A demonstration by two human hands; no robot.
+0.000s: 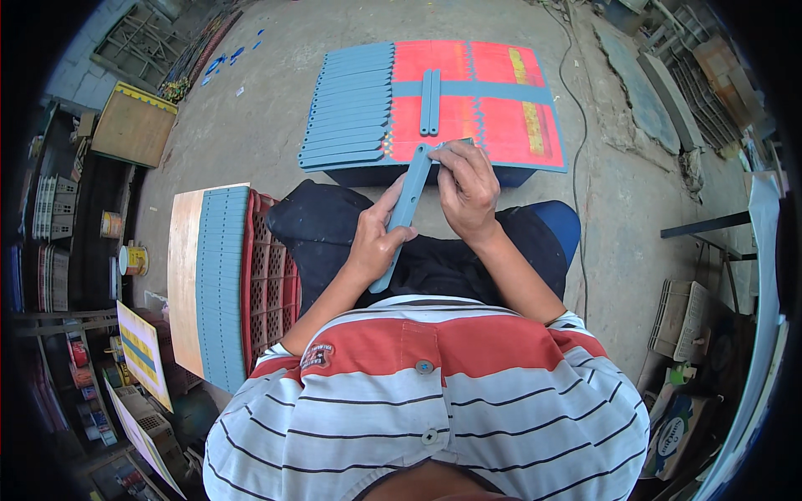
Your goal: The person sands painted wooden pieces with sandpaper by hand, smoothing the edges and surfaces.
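Note:
My left hand [373, 238] is closed around a long blue-grey slat [406, 207] with round holes, holding it tilted above my lap. My right hand [469, 190] is at the slat's far end, its fingers bent in a pinch. A small greyish edge shows by those fingers, but I cannot make out what it is. Just beyond, a low table has a pink and blue-grey top [514, 117]. Two similar slats [429, 102] lie side by side on it. Along its left part, many blue-grey slats with pointed ends [347, 104] lie in a row.
At my left, a board [185, 284] bearing a long row of blue-grey slats rests on a red plastic crate [271, 267]. Shelves with cans [132, 260] stand farther left. A black cable [582, 217] runs along the floor at right, near a cardboard box [678, 434].

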